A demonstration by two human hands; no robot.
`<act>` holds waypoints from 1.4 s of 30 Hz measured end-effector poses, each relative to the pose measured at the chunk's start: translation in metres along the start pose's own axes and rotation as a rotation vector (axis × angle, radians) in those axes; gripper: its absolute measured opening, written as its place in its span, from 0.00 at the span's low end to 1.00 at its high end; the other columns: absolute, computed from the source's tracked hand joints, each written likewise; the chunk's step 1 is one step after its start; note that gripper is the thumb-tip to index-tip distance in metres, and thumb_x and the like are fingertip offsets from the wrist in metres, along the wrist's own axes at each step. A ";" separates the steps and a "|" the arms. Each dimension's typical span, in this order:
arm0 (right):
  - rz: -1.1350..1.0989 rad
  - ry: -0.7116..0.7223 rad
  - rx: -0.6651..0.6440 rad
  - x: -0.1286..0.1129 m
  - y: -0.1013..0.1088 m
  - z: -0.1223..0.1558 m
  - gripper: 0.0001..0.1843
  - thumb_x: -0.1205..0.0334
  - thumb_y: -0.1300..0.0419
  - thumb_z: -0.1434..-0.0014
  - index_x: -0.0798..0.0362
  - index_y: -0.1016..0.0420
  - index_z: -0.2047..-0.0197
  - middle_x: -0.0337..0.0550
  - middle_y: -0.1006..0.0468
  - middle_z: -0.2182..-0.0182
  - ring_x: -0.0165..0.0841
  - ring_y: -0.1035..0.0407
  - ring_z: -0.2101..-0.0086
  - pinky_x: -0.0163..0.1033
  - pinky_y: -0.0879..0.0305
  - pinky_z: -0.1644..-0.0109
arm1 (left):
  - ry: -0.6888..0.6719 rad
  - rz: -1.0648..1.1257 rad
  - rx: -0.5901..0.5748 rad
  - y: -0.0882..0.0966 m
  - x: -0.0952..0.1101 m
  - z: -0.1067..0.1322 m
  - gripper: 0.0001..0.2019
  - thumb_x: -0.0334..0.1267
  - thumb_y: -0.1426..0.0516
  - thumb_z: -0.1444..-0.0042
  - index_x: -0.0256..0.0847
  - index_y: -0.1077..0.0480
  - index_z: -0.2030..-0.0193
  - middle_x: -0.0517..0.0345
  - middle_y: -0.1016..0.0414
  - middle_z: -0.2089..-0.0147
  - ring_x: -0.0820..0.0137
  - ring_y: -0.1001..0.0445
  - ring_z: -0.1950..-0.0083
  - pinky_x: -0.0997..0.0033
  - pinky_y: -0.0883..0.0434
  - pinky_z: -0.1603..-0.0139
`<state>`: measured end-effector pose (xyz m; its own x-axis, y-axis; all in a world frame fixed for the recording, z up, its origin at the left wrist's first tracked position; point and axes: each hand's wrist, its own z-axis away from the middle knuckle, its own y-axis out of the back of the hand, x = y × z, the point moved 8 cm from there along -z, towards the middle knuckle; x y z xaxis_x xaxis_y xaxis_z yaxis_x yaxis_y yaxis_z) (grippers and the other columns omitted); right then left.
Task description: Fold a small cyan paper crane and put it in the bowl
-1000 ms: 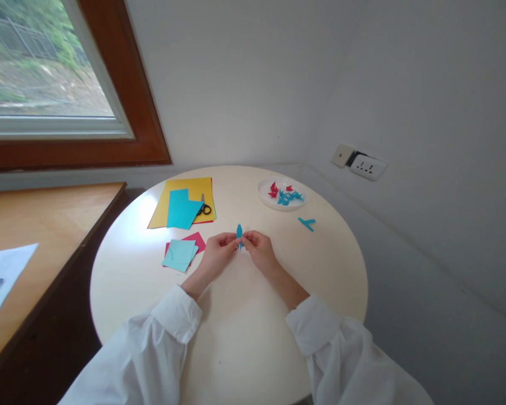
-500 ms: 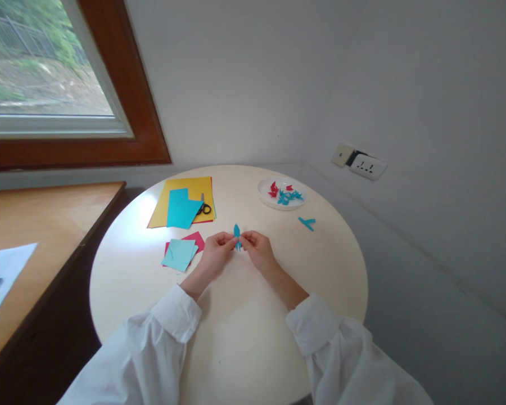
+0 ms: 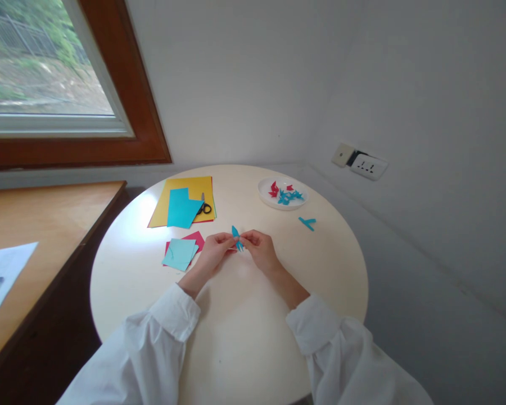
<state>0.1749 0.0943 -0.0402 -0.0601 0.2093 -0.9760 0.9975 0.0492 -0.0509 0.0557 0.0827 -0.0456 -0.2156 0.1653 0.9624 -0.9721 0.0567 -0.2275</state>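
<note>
Both hands meet over the middle of the round table, pinching one small piece of folded blue paper (image 3: 235,231) between them. My left hand (image 3: 217,247) grips its left side, with thumb and fingers pressed together. On the opposite side, my right hand (image 3: 259,246) pinches it the same way. A pointed end sticks up above the fingertips and narrow tips show below; the fingers cover its middle. Beside my left hand lie light blue paper squares (image 3: 179,255) over red paper (image 3: 199,239).
Scissors (image 3: 204,208) and cut blue paper (image 3: 181,211) rest on yellow sheets (image 3: 158,208) at the back left. A white dish (image 3: 263,198) at the back right holds small red and blue folded pieces. Blue paper strips (image 3: 307,223) lie nearer, on the white table (image 3: 244,349).
The folded blue paper has tilted, its upper point leaning further left. Both hands keep their pinch with only slight finger movement. Everything else on the table stays put.
</note>
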 end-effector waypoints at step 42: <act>0.166 -0.045 -0.102 0.006 -0.011 0.004 0.13 0.53 0.41 0.53 0.53 0.32 0.80 0.37 0.29 0.82 0.27 0.37 0.79 0.33 0.41 0.74 | -0.175 -0.063 0.118 0.010 0.006 -0.001 0.12 0.43 0.39 0.58 0.37 0.34 0.78 0.63 0.34 0.79 0.75 0.36 0.76 0.74 0.41 0.73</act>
<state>0.1635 0.0913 -0.0458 0.1090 0.1787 -0.9778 0.9845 0.1166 0.1311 0.0449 0.0853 -0.0427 -0.1570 -0.0086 0.9876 -0.9860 -0.0561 -0.1572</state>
